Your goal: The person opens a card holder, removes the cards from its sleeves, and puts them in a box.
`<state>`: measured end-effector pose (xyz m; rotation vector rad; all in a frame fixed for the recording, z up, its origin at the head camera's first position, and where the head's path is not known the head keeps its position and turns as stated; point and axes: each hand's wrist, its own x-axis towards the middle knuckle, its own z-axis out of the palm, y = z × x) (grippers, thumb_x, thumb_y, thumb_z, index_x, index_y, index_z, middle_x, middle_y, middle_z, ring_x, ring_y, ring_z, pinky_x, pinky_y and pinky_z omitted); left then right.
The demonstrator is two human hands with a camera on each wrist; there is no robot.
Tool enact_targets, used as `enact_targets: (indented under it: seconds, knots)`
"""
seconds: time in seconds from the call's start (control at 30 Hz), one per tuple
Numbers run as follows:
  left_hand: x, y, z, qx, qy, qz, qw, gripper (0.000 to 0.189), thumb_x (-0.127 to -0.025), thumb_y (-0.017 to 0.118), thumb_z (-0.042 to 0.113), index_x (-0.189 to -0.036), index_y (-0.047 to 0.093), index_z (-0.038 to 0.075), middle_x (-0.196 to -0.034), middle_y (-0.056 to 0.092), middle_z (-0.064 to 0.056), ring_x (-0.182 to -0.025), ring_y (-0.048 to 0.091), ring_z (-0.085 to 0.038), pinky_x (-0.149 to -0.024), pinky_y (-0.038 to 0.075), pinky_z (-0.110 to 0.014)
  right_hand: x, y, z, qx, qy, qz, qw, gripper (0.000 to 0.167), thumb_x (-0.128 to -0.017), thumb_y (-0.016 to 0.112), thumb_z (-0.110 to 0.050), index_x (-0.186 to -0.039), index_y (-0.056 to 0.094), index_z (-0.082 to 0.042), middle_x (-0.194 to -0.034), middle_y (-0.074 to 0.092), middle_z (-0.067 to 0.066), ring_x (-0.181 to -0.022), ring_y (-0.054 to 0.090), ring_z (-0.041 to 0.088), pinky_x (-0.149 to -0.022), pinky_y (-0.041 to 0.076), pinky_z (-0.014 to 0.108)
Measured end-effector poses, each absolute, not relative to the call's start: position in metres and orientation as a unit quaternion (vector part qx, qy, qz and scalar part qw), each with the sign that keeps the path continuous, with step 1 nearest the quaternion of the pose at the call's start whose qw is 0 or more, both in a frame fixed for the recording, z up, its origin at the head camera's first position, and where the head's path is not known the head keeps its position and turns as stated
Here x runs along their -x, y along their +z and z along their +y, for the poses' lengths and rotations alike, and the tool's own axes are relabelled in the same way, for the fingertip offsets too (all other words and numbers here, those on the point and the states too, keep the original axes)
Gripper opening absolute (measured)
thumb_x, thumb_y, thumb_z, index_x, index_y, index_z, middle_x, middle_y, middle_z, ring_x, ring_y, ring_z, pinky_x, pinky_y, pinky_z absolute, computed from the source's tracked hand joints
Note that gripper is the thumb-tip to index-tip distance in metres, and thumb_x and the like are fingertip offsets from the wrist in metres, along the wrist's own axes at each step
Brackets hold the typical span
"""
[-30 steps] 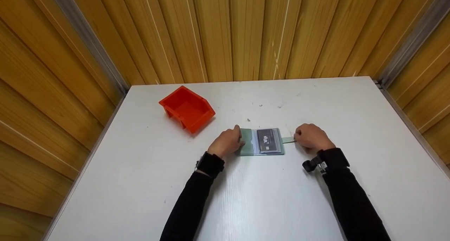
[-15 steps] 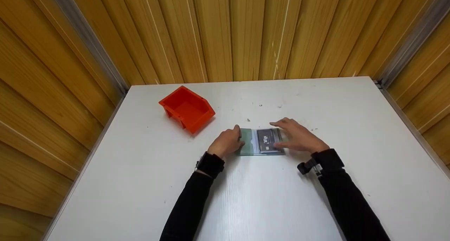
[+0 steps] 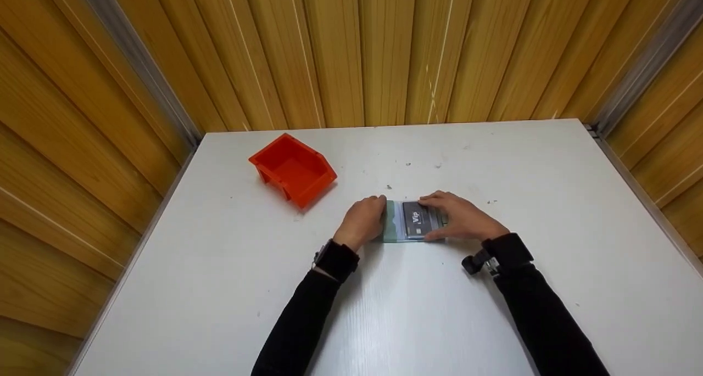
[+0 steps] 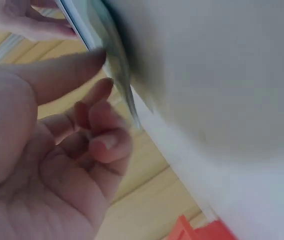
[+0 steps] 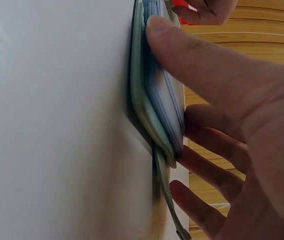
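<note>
A pale green card holder (image 3: pixel 390 230) lies spread on the white table, with a dark "Vip" card (image 3: pixel 416 218) showing in its clear sleeves. My left hand (image 3: pixel 361 220) pinches the left cover; in the left wrist view, that cover (image 4: pixel 113 45) tilts up off the table between thumb and fingertip. My right hand (image 3: pixel 464 218) spans the right half, thumb on the near edge and fingers on the far edge. From the right wrist, the stacked sleeves (image 5: pixel 164 100) sit between thumb and fingers, and the closure strap (image 5: pixel 164 185) sticks out below the fingers.
An orange-red plastic bin (image 3: pixel 294 170) stands at the back left of the table (image 3: pixel 219 288). Wood-patterned wall panels (image 3: pixel 384 52) rise behind the table and along both sides. Small dark specks mark the tabletop beyond the card holder.
My right hand has let go of the strap and moved left onto the sleeves, gripping them across. My left hand has shifted slightly right with the left cover, whose visible strip is now narrower.
</note>
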<state>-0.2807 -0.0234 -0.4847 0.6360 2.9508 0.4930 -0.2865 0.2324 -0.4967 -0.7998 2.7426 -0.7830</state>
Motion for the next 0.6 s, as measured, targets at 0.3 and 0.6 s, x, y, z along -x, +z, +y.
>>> enact_targets:
  seconds: [0.3, 0.6]
  knots:
    - [0.283, -0.489, -0.003, -0.120, 0.477, 0.855, 0.167, 0.027, -0.097, 0.061, 0.013, -0.115, 0.071, -0.004, -0.100, 0.067, -0.005, -0.086, 0.058, -0.013, -0.074, 0.049, -0.025, 0.288, -0.500, 0.235, 0.257, -0.280, 0.920, 0.096, 0.088, -0.078, 0.092, -0.034, -0.151, 0.053, -0.006, -0.147, 0.054, 0.018, -0.131, 0.052, 0.035, -0.113, 0.042, 0.057]
    - [0.286, -0.495, 0.007, -0.012, 0.577, 0.797, 0.179, 0.019, -0.100, 0.061, 0.013, -0.106, 0.066, -0.004, -0.089, 0.067, -0.005, -0.076, 0.064, -0.012, -0.070, 0.052, -0.022, 0.287, -0.499, 0.232, 0.251, -0.276, 0.923, 0.096, 0.089, -0.077, 0.093, -0.032, -0.151, 0.052, -0.007, -0.141, 0.057, 0.017, -0.127, 0.053, 0.035, -0.112, 0.042, 0.056]
